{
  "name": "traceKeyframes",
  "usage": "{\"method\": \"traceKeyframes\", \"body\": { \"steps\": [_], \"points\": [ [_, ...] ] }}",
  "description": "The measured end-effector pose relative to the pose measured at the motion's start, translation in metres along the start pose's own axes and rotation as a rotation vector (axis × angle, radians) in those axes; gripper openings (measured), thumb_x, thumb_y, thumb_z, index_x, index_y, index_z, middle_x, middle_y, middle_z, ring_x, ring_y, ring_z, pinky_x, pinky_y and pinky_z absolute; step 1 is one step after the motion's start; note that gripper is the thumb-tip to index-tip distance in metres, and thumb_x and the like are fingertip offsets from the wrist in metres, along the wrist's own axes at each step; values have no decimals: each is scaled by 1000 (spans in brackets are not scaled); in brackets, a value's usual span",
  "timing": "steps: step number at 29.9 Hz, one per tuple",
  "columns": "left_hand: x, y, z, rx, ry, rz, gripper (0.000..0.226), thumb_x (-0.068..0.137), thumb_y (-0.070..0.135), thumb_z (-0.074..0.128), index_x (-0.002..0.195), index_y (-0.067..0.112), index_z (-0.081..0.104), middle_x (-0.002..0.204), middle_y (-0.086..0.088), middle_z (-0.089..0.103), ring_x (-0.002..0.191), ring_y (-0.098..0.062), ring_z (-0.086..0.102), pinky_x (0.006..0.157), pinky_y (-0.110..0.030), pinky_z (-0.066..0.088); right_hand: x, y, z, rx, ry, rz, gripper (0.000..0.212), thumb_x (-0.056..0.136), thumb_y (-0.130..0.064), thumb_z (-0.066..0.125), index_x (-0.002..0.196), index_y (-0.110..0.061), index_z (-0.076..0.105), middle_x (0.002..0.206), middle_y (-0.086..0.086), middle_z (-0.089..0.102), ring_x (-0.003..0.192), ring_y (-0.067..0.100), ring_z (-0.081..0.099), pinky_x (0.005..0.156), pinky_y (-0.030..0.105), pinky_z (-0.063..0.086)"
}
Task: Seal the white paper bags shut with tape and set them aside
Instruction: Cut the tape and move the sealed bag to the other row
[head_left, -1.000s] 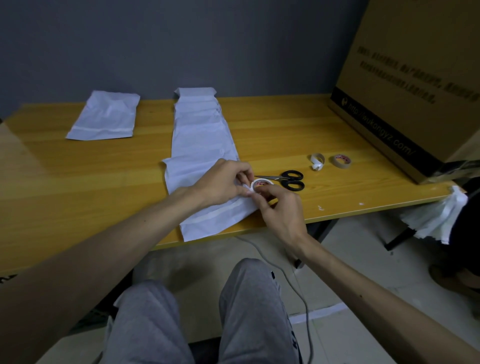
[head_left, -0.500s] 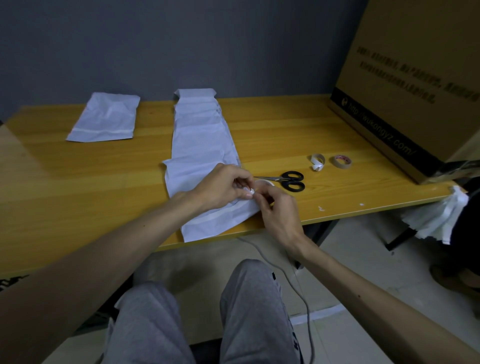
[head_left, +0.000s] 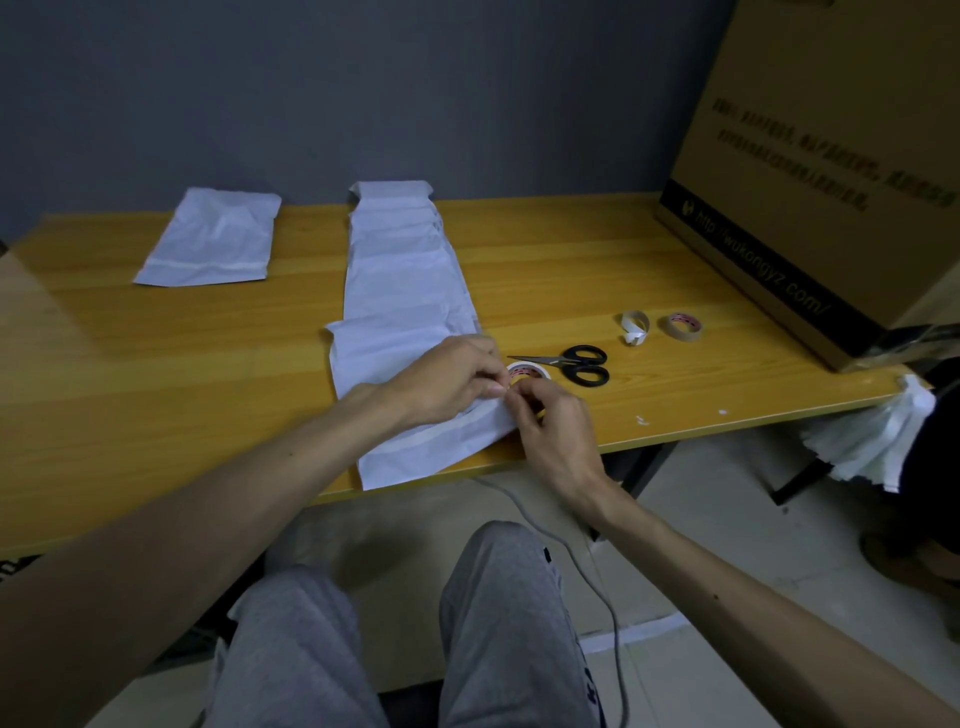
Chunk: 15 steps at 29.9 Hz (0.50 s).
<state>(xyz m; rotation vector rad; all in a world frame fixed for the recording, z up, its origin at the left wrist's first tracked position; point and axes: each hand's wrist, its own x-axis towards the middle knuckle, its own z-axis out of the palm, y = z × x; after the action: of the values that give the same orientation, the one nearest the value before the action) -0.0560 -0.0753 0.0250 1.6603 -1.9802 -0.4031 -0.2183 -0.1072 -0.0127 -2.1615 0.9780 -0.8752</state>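
A white paper bag (head_left: 415, 452) lies at the table's near edge, with a strip of tape across it. My left hand (head_left: 447, 376) rests on its upper right corner, fingers curled and pinching at the tape end. My right hand (head_left: 550, 415) meets it fingertip to fingertip and holds the white tape roll (head_left: 527, 371), which is partly hidden behind the fingers. A row of overlapping white bags (head_left: 400, 260) runs from this bag to the table's far edge. One taped bag (head_left: 213, 239) lies apart at the far left.
Black-handled scissors (head_left: 571, 364) lie just right of the tape roll. Two small used tape rolls (head_left: 636, 327) (head_left: 681, 326) sit further right. A large cardboard box (head_left: 821, 171) stands on the table's right end. White paper (head_left: 872, 436) hangs off the right corner. A cable (head_left: 587, 566) trails below.
Both hands stayed over the bag's right corner. The right hand turned so the tape roll was briefly covered, and the roll's top rim shows again now.
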Motion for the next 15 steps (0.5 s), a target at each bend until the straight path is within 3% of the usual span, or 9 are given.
{"method": "traceKeyframes", "body": {
  "steps": [3, 6, 13, 15],
  "points": [
    [2, -1, 0, 94, 18, 88, 8, 86, 10, 67, 85, 10, 74, 82, 6, 55, 81, -10, 48, 79, -25, 36, 1, -2, 0, -13, -2, -5, 19, 97, -18, 55, 83, -8, 64, 70, -2, 54, 60, 5, 47, 51, 14, 31],
    [1, -2, 2, 123, 42, 115, 14, 82, 20, 62, 80, 13, 74, 80, 4, 59, 81, -9, 46, 79, -35, 42, 1, -3, -1, -22, 2, 17, 18, 95, -14, 56, 82, -7, 66, 71, 0, 56, 61, 8, 46, 52, 15, 31],
    [-1, -4, 3, 142, 5, 99, 10, 84, 18, 63, 82, 16, 73, 83, 6, 58, 85, -9, 46, 84, -46, 43, 1, -9, 1, -47, 23, 119, 15, 91, -14, 59, 84, -9, 71, 71, 4, 63, 66, 18, 54, 55, 28, 33],
    [-2, -4, 5, 108, 4, 64, 7, 88, 14, 64, 86, 15, 71, 88, 8, 55, 89, -10, 46, 88, -48, 42, 1, -11, 1, -31, 20, 148, 16, 92, -16, 58, 85, -9, 71, 70, 2, 62, 65, 15, 53, 55, 26, 34]
  ]
}}
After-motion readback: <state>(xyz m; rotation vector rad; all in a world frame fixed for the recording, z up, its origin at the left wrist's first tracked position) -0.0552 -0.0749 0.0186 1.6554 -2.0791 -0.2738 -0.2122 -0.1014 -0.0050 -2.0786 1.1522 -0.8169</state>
